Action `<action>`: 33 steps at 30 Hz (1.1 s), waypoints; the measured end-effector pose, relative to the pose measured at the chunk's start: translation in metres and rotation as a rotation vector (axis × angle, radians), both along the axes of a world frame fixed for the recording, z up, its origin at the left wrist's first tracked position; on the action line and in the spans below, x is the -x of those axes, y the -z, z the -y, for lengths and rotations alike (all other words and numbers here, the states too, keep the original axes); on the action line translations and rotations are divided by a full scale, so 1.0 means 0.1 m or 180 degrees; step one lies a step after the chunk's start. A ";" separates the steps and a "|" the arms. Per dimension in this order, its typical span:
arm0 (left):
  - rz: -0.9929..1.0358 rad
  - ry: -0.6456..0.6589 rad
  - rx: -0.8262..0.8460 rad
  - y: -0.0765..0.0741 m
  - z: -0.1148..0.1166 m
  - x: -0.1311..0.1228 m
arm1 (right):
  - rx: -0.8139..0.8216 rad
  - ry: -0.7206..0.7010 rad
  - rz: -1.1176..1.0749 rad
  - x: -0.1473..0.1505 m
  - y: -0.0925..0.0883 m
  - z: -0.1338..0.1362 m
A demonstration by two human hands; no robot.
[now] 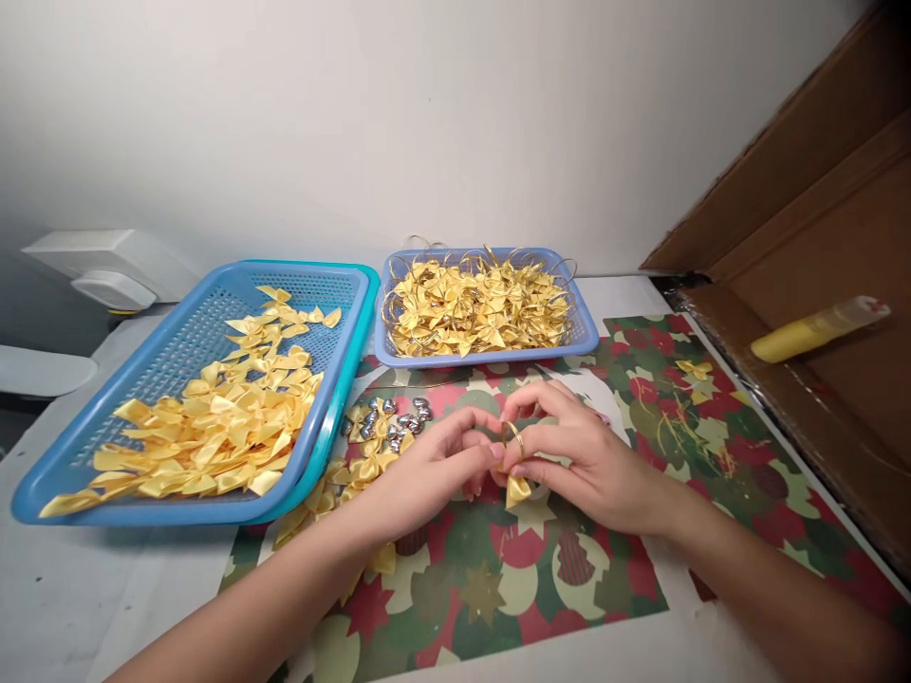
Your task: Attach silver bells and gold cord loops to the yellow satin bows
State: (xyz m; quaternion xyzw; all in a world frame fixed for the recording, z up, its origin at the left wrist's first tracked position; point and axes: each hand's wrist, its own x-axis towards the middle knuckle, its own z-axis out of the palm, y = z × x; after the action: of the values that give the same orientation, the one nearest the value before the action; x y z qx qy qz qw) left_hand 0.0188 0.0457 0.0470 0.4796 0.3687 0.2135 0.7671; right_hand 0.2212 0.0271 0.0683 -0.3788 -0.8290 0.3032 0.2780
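Observation:
A yellow satin bow (517, 490) with a thin gold cord loop (517, 434) is pinched between my two hands, above the patterned sheet. My left hand (445, 460) closes its thumb and fingers on the bow's left side, partly covering it. From the right, my right hand (590, 460) pinches the bow and cord, its fingers curled around the loop. Just left of my left hand lie several small silver bells (405, 420) and a pile of loose yellow bows (366, 470), partly hidden by my forearm. The middle of the held bow is hidden behind fingers.
A blue basket (163, 327) of yellow bows rests in a teal one (370, 294) at left. Behind my hands, another basket (491, 359) holds bows with gold loops. Cord scraps (683, 427) lie right, near a cardboard box (804, 199) and a yellow-filled tube (818, 329).

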 end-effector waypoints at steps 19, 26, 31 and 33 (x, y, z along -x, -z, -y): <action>-0.0470 -0.1090 -0.1032 0.00 0.08 -0.06 | -0.0883 0.0722 -0.0058 0.07 0.14 0.05; -0.0637 -0.1246 -0.1974 0.06 0.18 -0.07 | -0.1389 0.1152 0.0260 0.21 0.27 0.13; -0.0715 -0.1013 -0.2112 0.07 0.21 -0.07 | -0.1311 0.1187 0.0528 0.23 0.27 0.14; -0.0726 -0.0945 -0.2145 0.08 0.21 -0.07 | -0.1250 0.1193 0.0576 0.23 0.27 0.15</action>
State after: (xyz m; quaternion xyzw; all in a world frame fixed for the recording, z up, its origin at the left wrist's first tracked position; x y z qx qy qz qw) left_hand 0.0255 0.0243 0.0388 0.6670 0.4262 0.3767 0.4813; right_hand 0.1981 0.0126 0.0414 -0.4898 -0.8088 0.0451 0.3222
